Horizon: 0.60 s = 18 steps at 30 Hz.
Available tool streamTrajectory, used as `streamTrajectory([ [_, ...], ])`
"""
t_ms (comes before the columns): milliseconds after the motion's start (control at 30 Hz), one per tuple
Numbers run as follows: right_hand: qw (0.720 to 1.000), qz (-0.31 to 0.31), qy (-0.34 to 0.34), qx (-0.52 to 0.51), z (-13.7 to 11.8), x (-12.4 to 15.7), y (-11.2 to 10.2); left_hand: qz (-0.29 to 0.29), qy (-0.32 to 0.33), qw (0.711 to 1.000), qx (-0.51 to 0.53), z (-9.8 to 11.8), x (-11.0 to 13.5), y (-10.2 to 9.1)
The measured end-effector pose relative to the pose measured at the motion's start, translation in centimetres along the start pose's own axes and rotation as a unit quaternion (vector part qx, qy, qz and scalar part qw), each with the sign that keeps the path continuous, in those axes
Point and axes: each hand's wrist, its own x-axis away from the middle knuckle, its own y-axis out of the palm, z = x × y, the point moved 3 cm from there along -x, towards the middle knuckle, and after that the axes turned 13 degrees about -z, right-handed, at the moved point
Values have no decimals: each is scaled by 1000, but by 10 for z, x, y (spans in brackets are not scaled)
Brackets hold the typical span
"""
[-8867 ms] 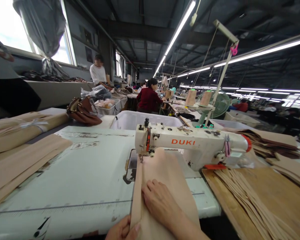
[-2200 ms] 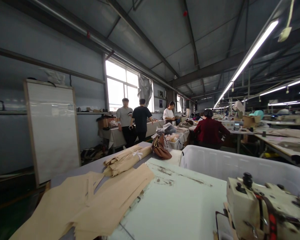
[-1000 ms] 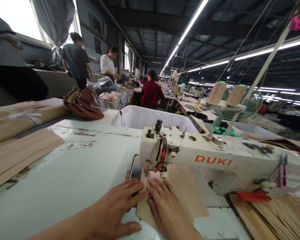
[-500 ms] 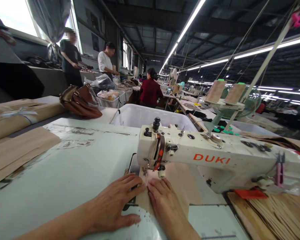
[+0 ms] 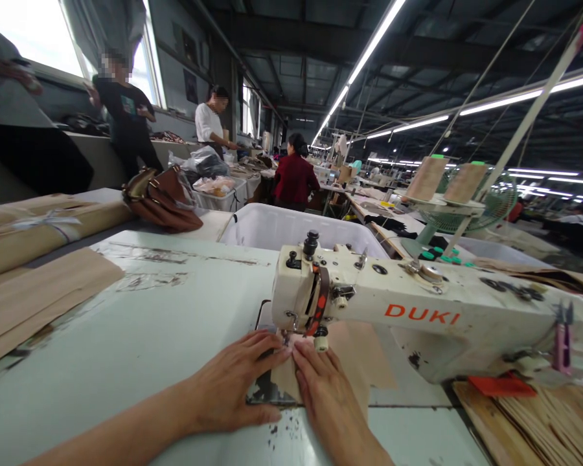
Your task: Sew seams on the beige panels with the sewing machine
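A beige fabric piece (image 5: 359, 356) lies under the head of a white sewing machine (image 5: 359, 304) marked DUKI. My left hand (image 5: 233, 382) rests at the left of the needle area, fingertips on the fabric and thumb stretched out over the table. Flat on the same fabric, my right hand (image 5: 328, 388) has its fingers pointing toward the presser foot. Both hands are open, pressing the cloth from above. The needle and foot are partly hidden by the fingertips and the machine head.
Beige panels (image 5: 43, 291) lie on the table's left, beside a tied fabric bundle (image 5: 34, 223) and a brown handbag (image 5: 162, 200). A white bin (image 5: 296, 226) stands behind. Purple snips (image 5: 563, 340) sit on the machine; cut strips (image 5: 548, 421) lie at right. Thread cones (image 5: 427, 178) stand behind.
The fabric has shifted slightly forward under the machine, with both hands moving along it. The view has turned a little to the left. A person by the window has raised their hands.
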Motion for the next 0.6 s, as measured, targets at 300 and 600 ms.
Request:
streamTrajectory([
  [300, 1000, -13, 7, -9, 2, -1, 0, 29, 18, 999, 2, -1, 0, 1],
  [600, 999, -36, 1, 13, 4, -3, -1, 25, 6, 1000, 13, -1, 0, -1],
])
